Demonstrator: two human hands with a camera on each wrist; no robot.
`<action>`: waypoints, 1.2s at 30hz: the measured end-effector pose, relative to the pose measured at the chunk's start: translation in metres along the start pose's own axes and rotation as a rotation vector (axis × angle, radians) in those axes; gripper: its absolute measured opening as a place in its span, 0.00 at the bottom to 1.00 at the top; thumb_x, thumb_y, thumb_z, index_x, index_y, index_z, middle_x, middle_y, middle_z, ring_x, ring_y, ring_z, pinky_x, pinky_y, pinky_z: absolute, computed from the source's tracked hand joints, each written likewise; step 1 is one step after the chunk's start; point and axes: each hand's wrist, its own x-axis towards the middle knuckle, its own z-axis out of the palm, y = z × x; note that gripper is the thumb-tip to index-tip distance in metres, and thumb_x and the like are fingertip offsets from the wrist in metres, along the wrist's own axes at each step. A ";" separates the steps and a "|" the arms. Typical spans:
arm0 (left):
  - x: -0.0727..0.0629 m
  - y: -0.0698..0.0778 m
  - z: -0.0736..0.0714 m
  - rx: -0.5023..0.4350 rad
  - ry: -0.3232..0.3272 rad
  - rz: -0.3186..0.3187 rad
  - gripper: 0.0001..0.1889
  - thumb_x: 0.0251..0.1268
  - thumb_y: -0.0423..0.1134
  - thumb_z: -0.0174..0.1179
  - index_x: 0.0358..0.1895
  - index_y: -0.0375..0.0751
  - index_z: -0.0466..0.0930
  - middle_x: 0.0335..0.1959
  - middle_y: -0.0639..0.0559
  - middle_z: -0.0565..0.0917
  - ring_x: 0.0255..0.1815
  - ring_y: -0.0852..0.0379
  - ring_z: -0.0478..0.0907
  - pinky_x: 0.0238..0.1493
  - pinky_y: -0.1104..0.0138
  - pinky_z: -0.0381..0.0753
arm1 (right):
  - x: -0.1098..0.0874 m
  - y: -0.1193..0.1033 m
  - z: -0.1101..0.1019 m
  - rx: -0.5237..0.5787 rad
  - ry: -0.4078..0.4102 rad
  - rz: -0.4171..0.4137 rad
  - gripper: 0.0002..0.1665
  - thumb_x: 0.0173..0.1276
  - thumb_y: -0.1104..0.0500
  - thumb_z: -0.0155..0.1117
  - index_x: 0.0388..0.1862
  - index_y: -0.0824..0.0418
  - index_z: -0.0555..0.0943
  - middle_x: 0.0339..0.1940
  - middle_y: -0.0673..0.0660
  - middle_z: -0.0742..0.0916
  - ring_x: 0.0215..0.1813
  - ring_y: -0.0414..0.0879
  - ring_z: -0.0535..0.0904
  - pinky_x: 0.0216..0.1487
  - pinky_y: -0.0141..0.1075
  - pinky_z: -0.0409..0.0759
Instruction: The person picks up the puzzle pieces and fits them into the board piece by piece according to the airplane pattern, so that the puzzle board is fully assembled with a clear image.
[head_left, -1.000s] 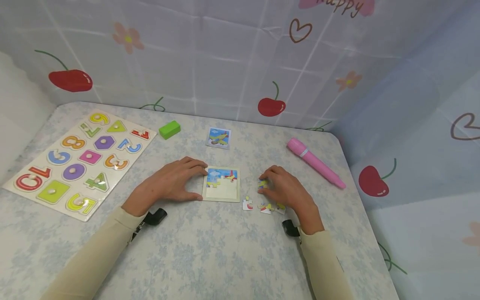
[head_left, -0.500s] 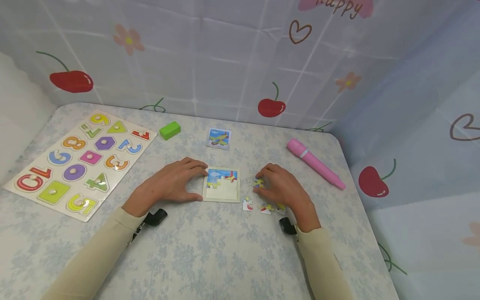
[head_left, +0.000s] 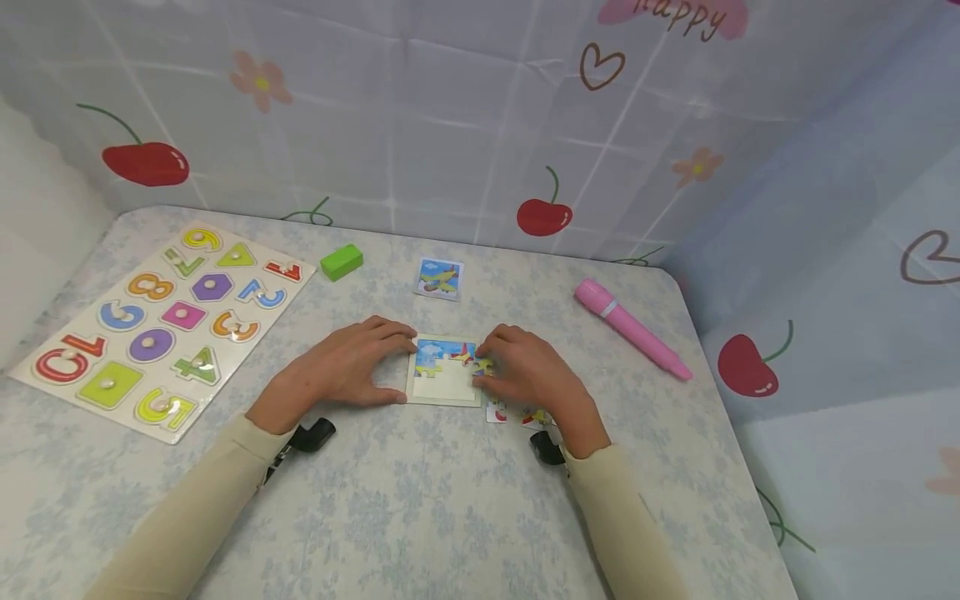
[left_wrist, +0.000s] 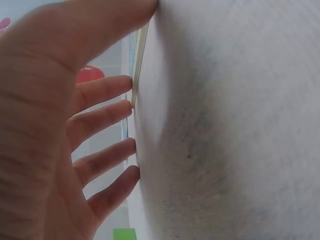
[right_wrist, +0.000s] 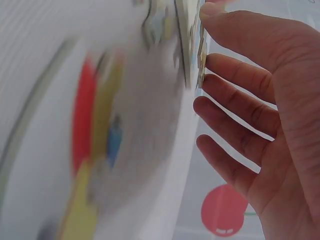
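A small square jigsaw tray (head_left: 450, 390) lies mid-table, its top rows filled with sky-blue and red picture pieces and its lower part bare. My left hand (head_left: 348, 362) rests at the tray's left side, thumb near the lower corner and fingertips touching the edge, fingers fairly straight. With thumb and fingers, my right hand (head_left: 531, 371) pinches a yellow-and-blue jigsaw piece (head_left: 483, 367) over the tray's right edge. The right wrist view shows this piece (right_wrist: 202, 55) edge-on between thumb and fingertips. Loose jigsaw pieces (head_left: 496, 411) lie below the right hand, partly hidden by it.
A picture card (head_left: 438, 277) of an airplane lies behind the tray, with a green block (head_left: 341, 262) to its left. A number-and-shape peg board (head_left: 168, 333) covers the left side. A pink marker-like stick (head_left: 633, 329) lies at right. A patterned curtain (head_left: 450, 125) hangs behind.
My right hand has moved left with the pinched jigsaw piece, from beside the tray to over its right edge. My left hand has stayed at the tray's left side.
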 end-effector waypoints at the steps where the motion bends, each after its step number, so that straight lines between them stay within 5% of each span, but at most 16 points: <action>1: 0.000 0.000 0.000 0.000 -0.001 -0.001 0.40 0.59 0.62 0.78 0.70 0.45 0.81 0.76 0.50 0.76 0.75 0.45 0.72 0.68 0.46 0.78 | 0.002 -0.002 0.001 -0.005 -0.001 -0.009 0.23 0.68 0.46 0.81 0.56 0.56 0.89 0.56 0.52 0.86 0.56 0.48 0.83 0.60 0.45 0.84; 16: 0.001 0.002 0.000 0.019 0.025 0.001 0.38 0.61 0.65 0.75 0.69 0.46 0.82 0.75 0.50 0.76 0.75 0.45 0.72 0.66 0.46 0.79 | 0.029 -0.025 0.010 -0.021 -0.020 -0.071 0.23 0.69 0.45 0.81 0.56 0.56 0.89 0.55 0.51 0.86 0.52 0.46 0.83 0.57 0.41 0.84; 36: 0.001 0.002 0.001 0.027 0.031 0.012 0.38 0.61 0.65 0.76 0.67 0.45 0.82 0.74 0.50 0.77 0.73 0.46 0.73 0.65 0.47 0.80 | 0.034 -0.033 0.022 -0.051 0.015 -0.128 0.21 0.68 0.44 0.81 0.53 0.54 0.90 0.53 0.51 0.86 0.51 0.47 0.83 0.55 0.42 0.84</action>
